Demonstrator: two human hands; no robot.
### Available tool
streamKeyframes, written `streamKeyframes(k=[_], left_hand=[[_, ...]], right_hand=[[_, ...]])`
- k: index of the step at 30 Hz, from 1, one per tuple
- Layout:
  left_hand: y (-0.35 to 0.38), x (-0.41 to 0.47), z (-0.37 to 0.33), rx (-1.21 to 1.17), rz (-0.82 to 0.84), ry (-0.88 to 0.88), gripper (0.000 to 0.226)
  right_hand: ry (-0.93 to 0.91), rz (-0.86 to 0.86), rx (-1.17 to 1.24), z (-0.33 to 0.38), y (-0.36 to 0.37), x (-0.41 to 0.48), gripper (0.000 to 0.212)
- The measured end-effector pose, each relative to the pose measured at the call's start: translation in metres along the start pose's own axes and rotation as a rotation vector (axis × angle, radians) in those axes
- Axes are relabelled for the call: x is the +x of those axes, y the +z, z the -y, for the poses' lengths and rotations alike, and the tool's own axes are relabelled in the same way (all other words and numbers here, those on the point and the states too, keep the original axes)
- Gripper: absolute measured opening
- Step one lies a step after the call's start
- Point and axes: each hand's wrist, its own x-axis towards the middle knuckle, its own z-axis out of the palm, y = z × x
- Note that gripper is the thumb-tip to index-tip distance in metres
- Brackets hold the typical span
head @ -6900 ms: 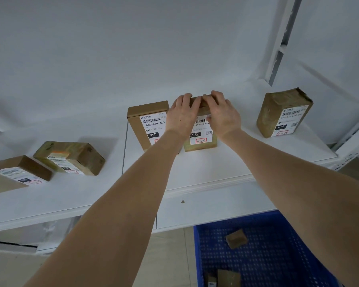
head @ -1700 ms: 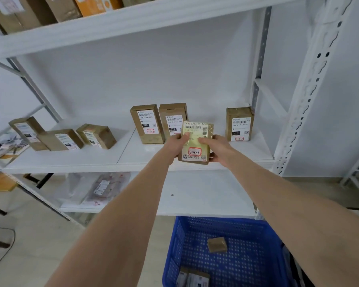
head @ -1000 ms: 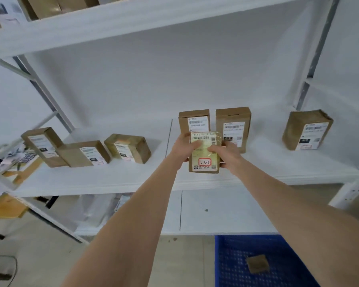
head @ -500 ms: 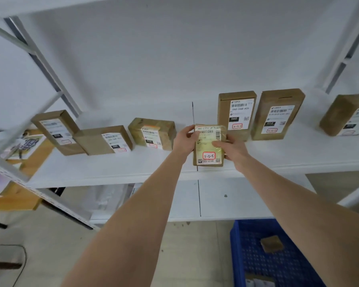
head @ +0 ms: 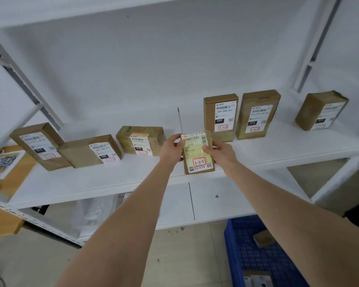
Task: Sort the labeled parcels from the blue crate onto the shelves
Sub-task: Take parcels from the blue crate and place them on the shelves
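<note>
Parcel (head: 197, 154) marked 3-3-5 is upright at the front of the white shelf (head: 91, 179), its sides gripped by the left hand (head: 171, 149) and right hand (head: 222, 153). Six labeled boxes (head: 221, 118) line the shelf against a white wall (head: 153, 69). The blue crate (head: 257, 255) sits on the floor below.

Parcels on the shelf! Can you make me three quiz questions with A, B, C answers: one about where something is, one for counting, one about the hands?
1. Where is the blue crate?
A. hanging on the wall
B. down low, lower right
C. balanced on an arm

2. How many parcels stand on the shelf, not counting the parcel marked 3-3-5?
A. three
B. six
C. ten

3. What holds that parcel?
A. nothing
B. one hand
C. both hands

Answers: B, it sits low, below the shelf; B, six stand in a row; C, the left hand and right hand grip its sides.
</note>
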Motion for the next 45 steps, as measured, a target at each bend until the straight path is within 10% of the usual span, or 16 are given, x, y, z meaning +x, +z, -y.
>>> streamKeyframes(k=[21,29,34,45], left_hand=[[0.014,0.033,0.034,0.017,0.129,0.02,0.06],[0.016,0.027,0.034,0.718,0.08,0.345,0.075],[0.019,0.025,0.033,1.142,0.082,0.626,0.056],[0.023,0.05,0.026,1.213,0.04,0.623,0.055]], right_hand=[[-0.098,-0.21,-0.191,-0.033,0.018,0.028,0.028],[-0.358,-0.173,-0.647,-0.022,0.014,0.026,0.062],[-0.665,-0.085,-1.17,-0.012,0.011,0.026,0.033],[-0.574,-0.1,-1.197,0.002,0.024,0.045,0.031]])
